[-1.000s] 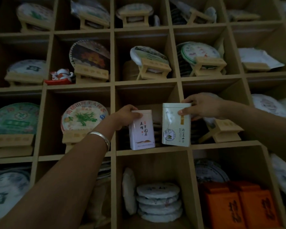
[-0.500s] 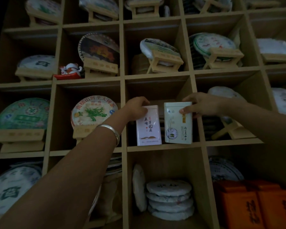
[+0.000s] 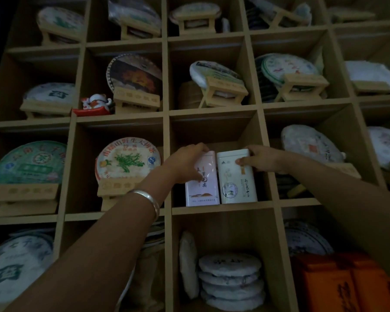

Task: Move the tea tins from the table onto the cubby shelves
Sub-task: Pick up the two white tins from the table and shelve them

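white tins stand upright, touching: left hand (image 3: 185, 164) grips pink-tinted tin (image 3: 204, 186), right hand (image 3: 260, 158) grips cream tin (image 3: 236, 179).

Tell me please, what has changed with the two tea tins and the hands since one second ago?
Both tins went down and back into the cubby: the pinkish tin and the white tin now stand on its shelf, side by side. The left hand and right hand still hold their tops. Nothing was released.
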`<state>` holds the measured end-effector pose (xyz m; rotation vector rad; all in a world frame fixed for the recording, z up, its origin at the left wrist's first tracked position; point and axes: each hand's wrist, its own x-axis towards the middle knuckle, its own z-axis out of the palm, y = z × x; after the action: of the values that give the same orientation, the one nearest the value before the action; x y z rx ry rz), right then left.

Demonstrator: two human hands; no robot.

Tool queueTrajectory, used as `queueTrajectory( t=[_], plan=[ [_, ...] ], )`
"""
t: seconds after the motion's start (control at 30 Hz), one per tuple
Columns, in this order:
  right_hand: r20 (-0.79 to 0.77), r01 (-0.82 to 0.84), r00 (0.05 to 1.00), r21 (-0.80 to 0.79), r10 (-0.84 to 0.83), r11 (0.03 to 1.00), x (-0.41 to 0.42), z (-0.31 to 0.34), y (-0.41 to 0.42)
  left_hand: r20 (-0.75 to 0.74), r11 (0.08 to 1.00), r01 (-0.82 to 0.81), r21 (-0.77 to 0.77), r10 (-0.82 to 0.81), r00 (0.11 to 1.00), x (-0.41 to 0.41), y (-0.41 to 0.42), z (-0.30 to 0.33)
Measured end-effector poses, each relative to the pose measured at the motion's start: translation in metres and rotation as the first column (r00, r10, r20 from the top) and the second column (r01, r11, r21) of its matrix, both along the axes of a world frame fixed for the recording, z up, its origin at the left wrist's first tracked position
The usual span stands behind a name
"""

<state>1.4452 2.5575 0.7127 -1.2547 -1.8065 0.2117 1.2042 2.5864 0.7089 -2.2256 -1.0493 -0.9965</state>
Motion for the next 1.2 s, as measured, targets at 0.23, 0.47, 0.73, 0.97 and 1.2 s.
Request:
queueTrajectory(
  t=[0.23, 0.47, 0.73, 0.97, 1.2],
  plan=[
    [-0.084, -0.017, 0.996, -0.006, 0.017, 1.000, -0.003, -0.010, 0.007, 0.003, 1.000, 0.015, -0.014, -0.014, 1.000, 0.005, 0.002, -0.002],
    [-0.163, -0.049, 0.985, 0.003, 0.048, 0.999, -0.008, -0.020, 0.017, -0.005, 1.000, 0.006, -0.013, -0.006, 1.000, 0.003, 0.005, -0.001],
    [0.073, 0.241, 0.948, 0.470, -0.309, 0.849, -0.009, -0.012, 0.017, -0.070, 0.984, -0.100, 0.146, 0.111, 0.991, 0.001, -0.005, -0.003],
    [0.538, 0.229, 0.710, 0.433, -0.454, 0.872, -0.013, -0.001, 0.005, -0.181, 0.977, -0.202, 0.067, 0.211, 0.961, 0.006, -0.010, -0.001],
    [0.494, 0.194, 0.794, 0.346, -0.354, 0.918, -0.010, -0.011, 0.014, -0.203, 0.962, -0.224, 0.156, 0.253, 0.946, 0.008, -0.002, -0.006]
  ],
)
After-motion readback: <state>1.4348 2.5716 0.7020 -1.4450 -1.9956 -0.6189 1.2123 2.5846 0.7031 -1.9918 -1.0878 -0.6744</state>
